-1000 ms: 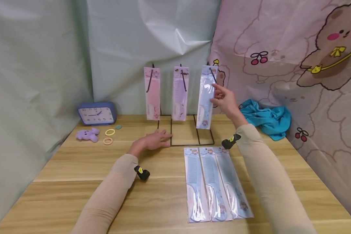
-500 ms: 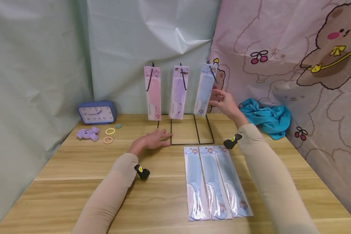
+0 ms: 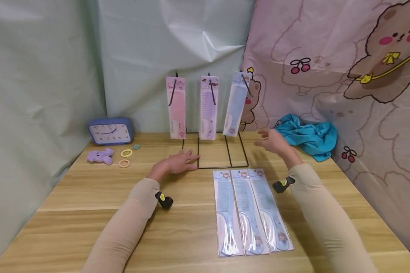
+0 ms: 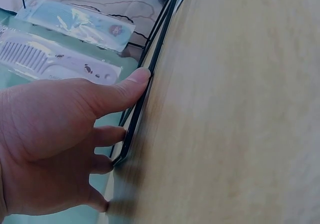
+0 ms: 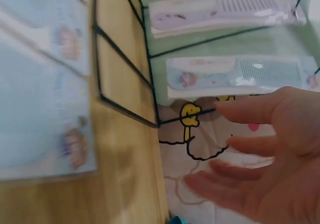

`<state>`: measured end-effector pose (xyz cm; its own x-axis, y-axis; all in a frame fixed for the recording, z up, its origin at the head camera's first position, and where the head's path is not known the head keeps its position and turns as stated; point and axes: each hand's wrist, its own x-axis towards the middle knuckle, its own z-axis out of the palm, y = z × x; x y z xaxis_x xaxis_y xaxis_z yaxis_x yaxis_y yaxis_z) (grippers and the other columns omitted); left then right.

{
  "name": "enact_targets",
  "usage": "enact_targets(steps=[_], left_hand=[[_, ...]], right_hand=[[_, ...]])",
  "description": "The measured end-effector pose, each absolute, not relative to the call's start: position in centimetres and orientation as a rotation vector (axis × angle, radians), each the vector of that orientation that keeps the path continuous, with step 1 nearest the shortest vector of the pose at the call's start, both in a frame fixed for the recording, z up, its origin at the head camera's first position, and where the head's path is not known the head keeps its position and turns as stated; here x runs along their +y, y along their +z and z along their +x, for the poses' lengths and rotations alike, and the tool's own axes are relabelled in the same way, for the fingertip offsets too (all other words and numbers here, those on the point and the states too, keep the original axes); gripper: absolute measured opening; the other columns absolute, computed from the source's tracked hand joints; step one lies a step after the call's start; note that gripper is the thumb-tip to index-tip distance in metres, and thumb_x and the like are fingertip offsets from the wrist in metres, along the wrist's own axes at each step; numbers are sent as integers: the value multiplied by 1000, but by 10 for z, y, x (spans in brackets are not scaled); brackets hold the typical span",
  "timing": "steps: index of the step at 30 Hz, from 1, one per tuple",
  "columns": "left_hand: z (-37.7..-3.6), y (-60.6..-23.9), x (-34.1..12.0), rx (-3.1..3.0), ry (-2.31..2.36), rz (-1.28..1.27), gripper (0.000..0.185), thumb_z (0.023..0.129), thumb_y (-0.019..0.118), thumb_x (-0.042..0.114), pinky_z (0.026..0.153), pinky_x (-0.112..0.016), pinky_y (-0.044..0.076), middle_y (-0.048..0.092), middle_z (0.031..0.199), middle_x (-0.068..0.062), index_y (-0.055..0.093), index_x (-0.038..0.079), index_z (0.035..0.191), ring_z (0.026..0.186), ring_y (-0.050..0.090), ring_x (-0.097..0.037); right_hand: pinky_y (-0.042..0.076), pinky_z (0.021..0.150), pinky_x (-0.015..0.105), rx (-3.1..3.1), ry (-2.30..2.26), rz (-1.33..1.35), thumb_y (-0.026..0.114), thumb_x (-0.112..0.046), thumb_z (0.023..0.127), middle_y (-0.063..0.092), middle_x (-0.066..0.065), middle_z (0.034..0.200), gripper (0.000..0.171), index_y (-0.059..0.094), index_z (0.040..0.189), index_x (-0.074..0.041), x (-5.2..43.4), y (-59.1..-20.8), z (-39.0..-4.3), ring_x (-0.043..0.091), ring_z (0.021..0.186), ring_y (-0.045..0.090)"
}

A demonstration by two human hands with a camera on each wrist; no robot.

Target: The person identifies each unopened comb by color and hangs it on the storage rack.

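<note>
My left hand (image 3: 177, 162) lies at the left front corner of a black wire rack (image 3: 222, 167), fingers spread. In the left wrist view its thumb (image 4: 136, 79) and fingertips press on the base wire. From the rack's hooks hang a pink packaged comb (image 3: 177, 113), a purple packaged comb (image 3: 208, 113) and a blue packaged comb (image 3: 235, 108), the blue one tilted. My right hand (image 3: 274, 142) is in the air right of the rack, holding nothing, fingers loosely extended. Below the rack, 3 blue packaged combs (image 3: 227, 212) lie side by side on the wooden table (image 3: 177, 227).
At the back left stands a blue clock (image 3: 111, 131). Near it lie a purple toy (image 3: 100, 156), a yellow ring (image 3: 126, 153), a peach ring (image 3: 124, 163) and a small green disc (image 3: 136, 146). A teal cloth (image 3: 309, 136) is bunched at the back right by the patterned curtain.
My right hand has let go of the hanging blue comb and moved down and right, away from it. That comb has swung back on its hook. My left hand has stayed on the rack.
</note>
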<state>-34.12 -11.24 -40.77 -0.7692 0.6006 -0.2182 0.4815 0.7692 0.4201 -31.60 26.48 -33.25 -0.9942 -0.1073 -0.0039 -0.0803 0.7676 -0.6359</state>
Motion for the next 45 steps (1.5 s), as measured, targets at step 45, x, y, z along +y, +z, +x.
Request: enact_targets(steps=[45], left_hand=[[-341,-407,-114,2617,524,799,60,104,50,45,113,-71,4,10,165,-19,35,23,157,149,0,-47]], right_hand=[[52,91,54,2799,-604,-194,97,-28,62,48,30,128,120,26,152,8,265,-383,-189,38,109,52]])
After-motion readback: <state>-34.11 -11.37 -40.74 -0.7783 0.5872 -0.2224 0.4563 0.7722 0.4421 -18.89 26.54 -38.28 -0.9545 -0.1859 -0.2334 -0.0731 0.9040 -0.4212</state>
